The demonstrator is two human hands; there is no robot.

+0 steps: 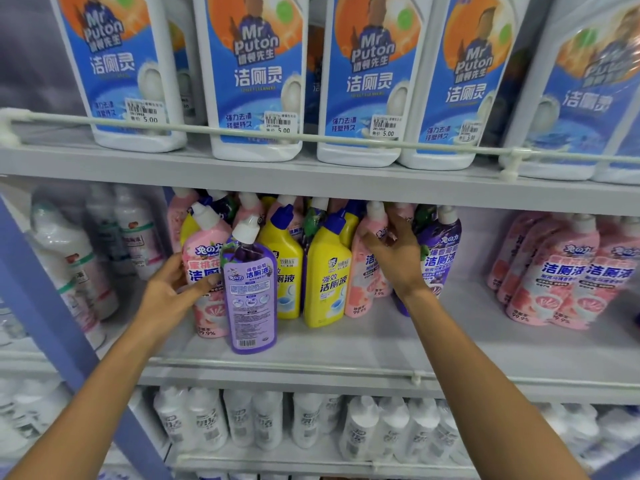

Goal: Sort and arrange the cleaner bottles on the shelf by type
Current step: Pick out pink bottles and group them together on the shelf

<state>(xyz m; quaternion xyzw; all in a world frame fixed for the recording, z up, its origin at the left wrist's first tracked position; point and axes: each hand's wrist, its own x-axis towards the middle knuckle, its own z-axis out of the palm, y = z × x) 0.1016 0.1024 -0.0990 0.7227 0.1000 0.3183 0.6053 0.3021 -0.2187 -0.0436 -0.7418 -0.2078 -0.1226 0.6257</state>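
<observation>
Presently, both hands are raised to the middle shelf (398,341), well apart, at a mixed cluster of cleaner bottles. The left hand (173,289) grips the front-left pink bottle (202,258), with the thumb laid across its label and the fingers round its left side. Just beside it, touching, stands a purple bottle (250,292), upright at the shelf front with its back label and barcode facing out.

The right hand (398,252) lies over the shoulder of the centre pink bottle (363,289), thumb on its front and fingers spread upward beside its white cap. Whether those fingers close round the bottle cannot be told. A second purple bottle (441,258) stands just right of that hand.

Two yellow bottles (325,282) with blue caps stand between the hands, and more pink, yellow and purple bottles are packed behind. A separate pink group (554,271) stands at the right end of the shelf, and blurred white bottles (69,258) at the left end.

The upper shelf carries a row of large white toilet-cleaner bottles (256,74) behind a rail (346,138). The lower shelf holds small white bottles (311,420).
</observation>
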